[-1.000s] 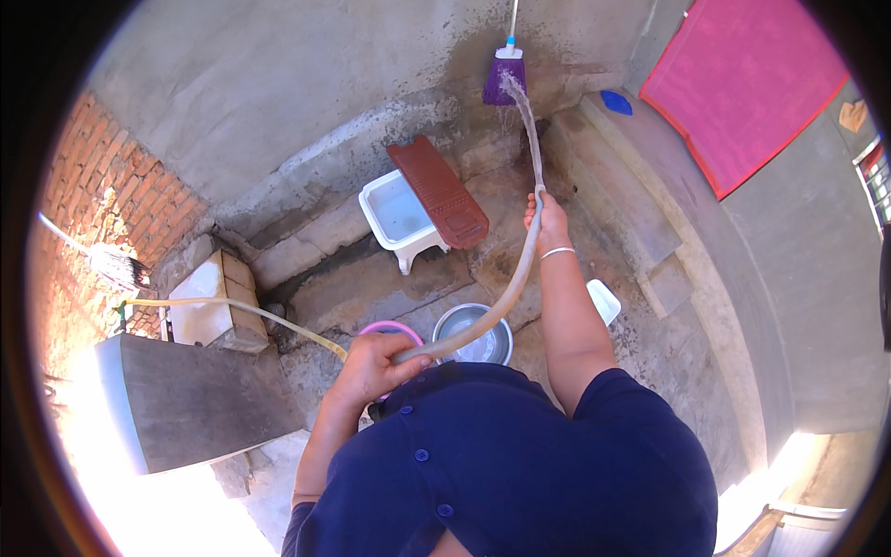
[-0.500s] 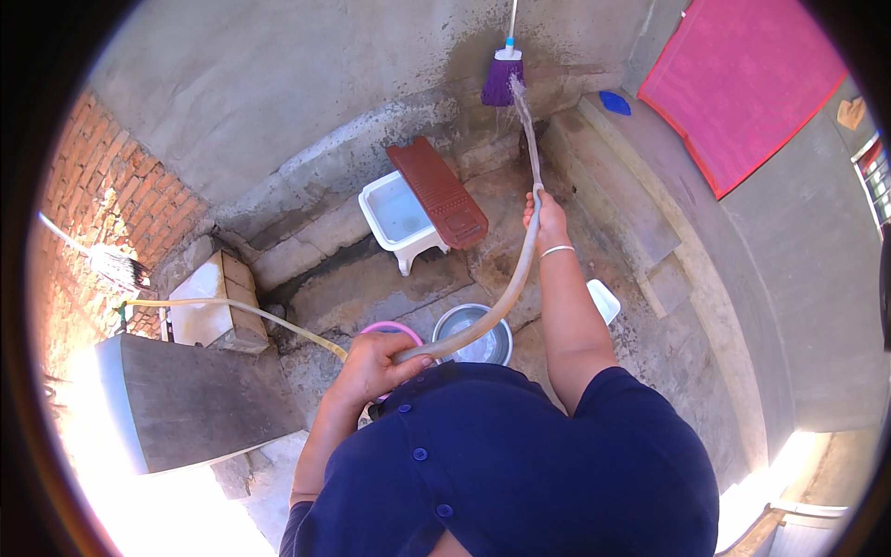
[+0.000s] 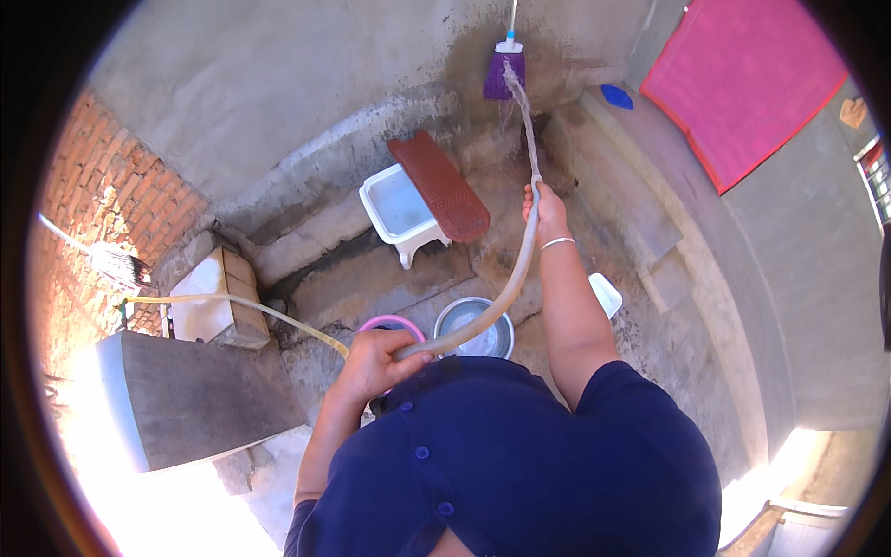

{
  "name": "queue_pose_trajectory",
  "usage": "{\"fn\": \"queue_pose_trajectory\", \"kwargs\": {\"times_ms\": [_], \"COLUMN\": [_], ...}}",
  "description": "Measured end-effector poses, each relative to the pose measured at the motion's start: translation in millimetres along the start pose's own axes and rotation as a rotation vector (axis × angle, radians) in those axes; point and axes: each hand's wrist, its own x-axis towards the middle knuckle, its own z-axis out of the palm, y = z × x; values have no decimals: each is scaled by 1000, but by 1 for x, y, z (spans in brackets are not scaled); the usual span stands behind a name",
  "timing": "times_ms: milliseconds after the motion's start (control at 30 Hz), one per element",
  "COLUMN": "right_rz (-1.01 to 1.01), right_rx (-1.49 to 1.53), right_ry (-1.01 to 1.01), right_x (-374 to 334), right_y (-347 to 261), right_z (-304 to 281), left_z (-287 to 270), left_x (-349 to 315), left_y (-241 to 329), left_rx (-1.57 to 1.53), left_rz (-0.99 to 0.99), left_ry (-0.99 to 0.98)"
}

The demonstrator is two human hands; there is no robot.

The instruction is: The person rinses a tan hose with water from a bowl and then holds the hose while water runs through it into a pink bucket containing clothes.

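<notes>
Over the wet concrete floor (image 3: 594, 306), both hands are gripping the hose (image 3: 506, 292): left hand (image 3: 376, 362) feeding, right hand (image 3: 546, 209) aiming water at the purple broom (image 3: 504, 74); rinsing likely calls for steady aim.

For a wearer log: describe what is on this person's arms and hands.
Both forearms are bare, with no gloves. The right hand has a thin silver bangle at the wrist. The left hand and its wrist show no jewellery. Short dark blue sleeves of a buttoned top cover the upper arms.
</notes>
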Motion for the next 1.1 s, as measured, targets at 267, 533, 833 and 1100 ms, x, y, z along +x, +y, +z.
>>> {"fn": "queue_pose_trajectory", "kwargs": {"times_ms": [267,533,833,1100], "right_rz": [75,-11,-9,-19], "right_rx": [-67,-21,173,200], "right_ry": [101,47,368,524], "right_x": [-1,1,4,9], "right_y": [21,0,28,42], "right_z": [-11,6,-71,-126], "left_z": [2,1,8,19], "left_x": [1,2,18,31], "left_y": [-3,-3,-3,-2], "left_rx": [-12,-32,9,-10], "left_rz": [6,7,-57,-51], "left_ry": [-3,-7,-69,-165]}}
